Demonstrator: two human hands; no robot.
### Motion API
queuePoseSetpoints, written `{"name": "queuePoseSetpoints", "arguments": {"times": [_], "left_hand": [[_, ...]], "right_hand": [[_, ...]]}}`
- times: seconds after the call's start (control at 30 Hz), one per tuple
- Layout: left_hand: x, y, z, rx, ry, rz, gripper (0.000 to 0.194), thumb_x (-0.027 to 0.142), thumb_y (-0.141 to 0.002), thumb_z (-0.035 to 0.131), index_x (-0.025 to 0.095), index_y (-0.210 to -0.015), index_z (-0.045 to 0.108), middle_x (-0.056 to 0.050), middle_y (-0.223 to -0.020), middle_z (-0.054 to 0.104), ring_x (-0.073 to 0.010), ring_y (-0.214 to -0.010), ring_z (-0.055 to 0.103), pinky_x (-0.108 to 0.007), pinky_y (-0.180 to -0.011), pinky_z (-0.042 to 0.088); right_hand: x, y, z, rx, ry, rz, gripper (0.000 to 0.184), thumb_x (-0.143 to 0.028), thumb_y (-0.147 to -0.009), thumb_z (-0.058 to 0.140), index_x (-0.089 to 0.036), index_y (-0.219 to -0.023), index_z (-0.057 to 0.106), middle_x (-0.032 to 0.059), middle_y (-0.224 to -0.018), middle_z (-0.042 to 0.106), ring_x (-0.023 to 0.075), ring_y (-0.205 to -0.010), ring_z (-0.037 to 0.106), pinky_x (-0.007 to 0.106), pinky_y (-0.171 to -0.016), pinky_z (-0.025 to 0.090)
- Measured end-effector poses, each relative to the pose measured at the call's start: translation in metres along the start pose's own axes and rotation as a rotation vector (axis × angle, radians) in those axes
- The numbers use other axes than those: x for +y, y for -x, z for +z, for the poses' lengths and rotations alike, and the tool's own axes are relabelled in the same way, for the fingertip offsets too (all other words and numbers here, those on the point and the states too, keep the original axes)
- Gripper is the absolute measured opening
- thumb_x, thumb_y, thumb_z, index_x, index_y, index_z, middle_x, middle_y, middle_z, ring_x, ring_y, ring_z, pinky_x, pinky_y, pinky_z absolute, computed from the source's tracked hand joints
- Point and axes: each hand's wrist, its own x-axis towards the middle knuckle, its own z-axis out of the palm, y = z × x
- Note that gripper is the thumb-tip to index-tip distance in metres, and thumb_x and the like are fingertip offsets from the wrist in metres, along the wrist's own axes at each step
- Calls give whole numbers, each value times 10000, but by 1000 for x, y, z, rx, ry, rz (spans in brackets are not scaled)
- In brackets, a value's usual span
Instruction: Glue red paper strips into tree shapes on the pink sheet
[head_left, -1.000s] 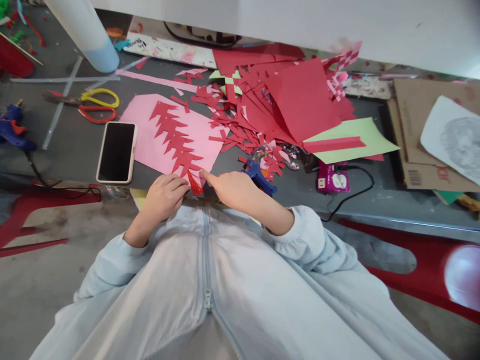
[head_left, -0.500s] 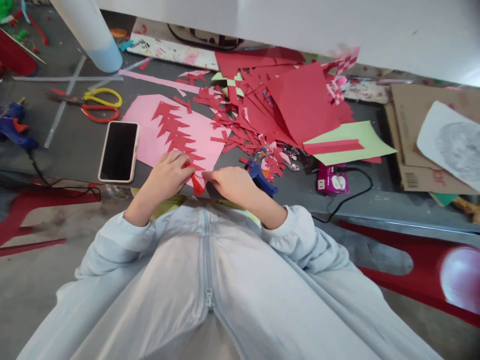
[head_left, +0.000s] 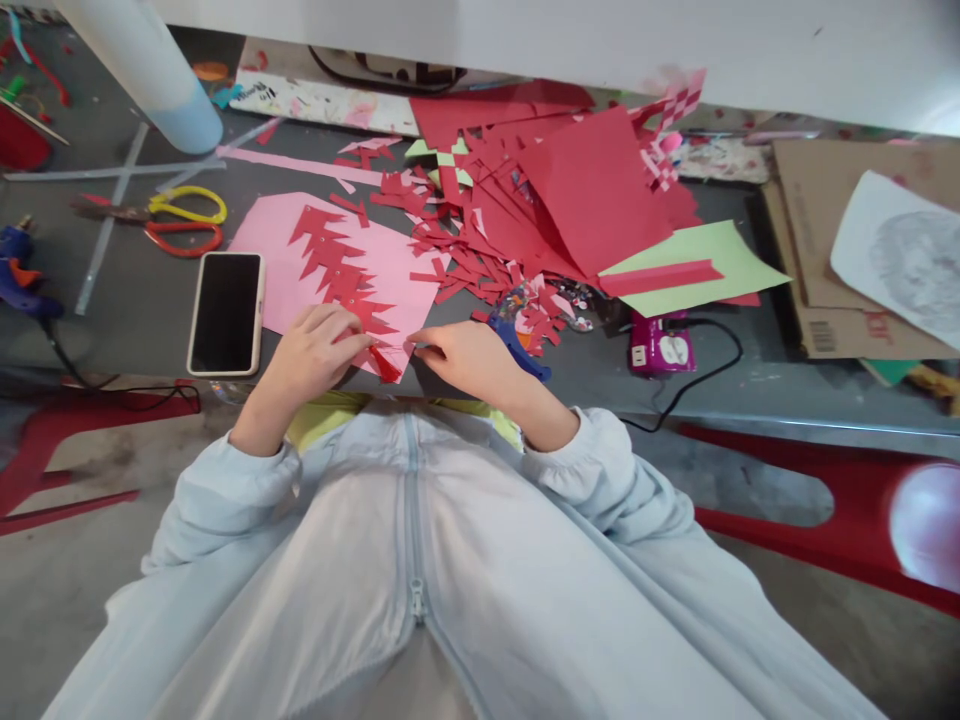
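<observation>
A pink paper sheet (head_left: 274, 235) lies on the grey table with a jagged red paper cutout (head_left: 330, 250) running down it. Near the sheet's lower end is a small red tassel (head_left: 387, 366), its strands fanned out. My left hand (head_left: 315, 348) rests over the sheet, fingers bent and tips closed at the top of the tassel. My right hand (head_left: 469, 358) is just right of the tassel, thumb and forefinger pinched by the paper's edge. Whatever is between those fingertips is too small to make out.
Left of the sheet are a phone (head_left: 225, 312), scissors (head_left: 184, 220) and a blue glue gun (head_left: 22, 275). Red paper sheets (head_left: 600, 190) and scraps pile up behind. To the right are a purple power adapter (head_left: 661, 345) with a black cord and cardboard (head_left: 802, 230).
My right fingertips have drawn slightly away from the tassel. The left hand and tassel have shifted a little to the left in view, along with the whole table as the camera moved.
</observation>
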Motion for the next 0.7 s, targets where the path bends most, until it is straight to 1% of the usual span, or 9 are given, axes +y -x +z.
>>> {"name": "queuePoseSetpoints", "arguments": {"times": [0.1, 0.23, 0.3, 0.4, 0.47, 0.53, 0.57, 0.63, 0.7], "left_hand": [[-3, 4, -2, 39, 33, -11, 265, 211, -985, 474, 244, -1050, 729, -81, -980, 704, -222, -969, 621, -391, -835, 513], [-8, 6, 0, 88, 102, -42, 248, 207, -969, 502, 266, -1048, 729, -71, -990, 703, -212, -949, 624, -401, -861, 519], [-10, 7, 0, 129, 122, -43, 226, 211, -959, 529, 266, -1041, 732, -68, -987, 701, -208, -936, 623, -395, -860, 524], [-11, 7, 0, 151, 131, -53, 211, 218, -954, 546, 266, -1031, 736, -64, -982, 695, -203, -927, 625, -389, -860, 527], [-11, 7, -1, 141, 155, -76, 209, 223, -955, 545, 273, -1020, 738, -57, -970, 689, -201, -927, 627, -392, -869, 526], [-11, 6, -3, 139, 162, -92, 201, 227, -955, 549, 273, -996, 740, -52, -948, 682, -198, -921, 627, -389, -865, 524], [-11, 6, -3, 139, 152, -96, 195, 229, -954, 551, 271, -979, 740, -50, -936, 678, -196, -915, 625, -385, -856, 523], [-11, 5, -4, 137, 123, -95, 190, 232, -954, 551, 265, -952, 738, -48, -918, 672, -194, -901, 622, -378, -837, 522], [-11, 4, -4, 134, 113, -89, 190, 233, -954, 549, 261, -950, 737, -49, -916, 673, -197, -900, 623, -379, -833, 522]], "right_hand": [[-2, -4, 1, 18, -12, -10, 415, -294, -996, 456, -232, -1346, 671, 124, -1158, 775, 289, -1057, 730, 350, -844, 499], [-5, -15, 2, 45, -122, -88, 434, -326, -1004, 473, -230, -1396, 632, 108, -1094, 787, 273, -1024, 730, 334, -830, 483], [-7, -23, 2, 24, -216, -136, 419, -322, -987, 522, -201, -1366, 654, 95, -1033, 789, 242, -981, 723, 307, -820, 470], [-8, -35, 5, -28, -413, -187, 392, -211, -928, 593, -140, -1304, 680, 72, -947, 771, 170, -859, 682, 257, -770, 449], [-9, -43, 6, -59, -591, -209, 323, -157, -916, 583, -103, -1210, 706, 49, -887, 744, 127, -768, 631, 234, -724, 436], [-11, -48, 8, -96, -784, -222, 200, -143, -926, 554, -92, -1018, 724, 8, -772, 689, 92, -670, 568, 216, -670, 421], [-12, -50, 9, -123, -876, -223, 176, -147, -934, 540, -100, -898, 705, -15, -701, 646, 77, -618, 532, 208, -637, 408], [-14, -52, 11, -174, -1042, -207, 253, -173, -951, 519, -130, -722, 619, -54, -586, 553, 54, -526, 459, 197, -571, 374], [-16, -54, 12, -212, -1161, -182, 289, -196, -951, 525, -148, -669, 565, -76, -528, 500, 40, -462, 398, 191, -507, 326]]}}
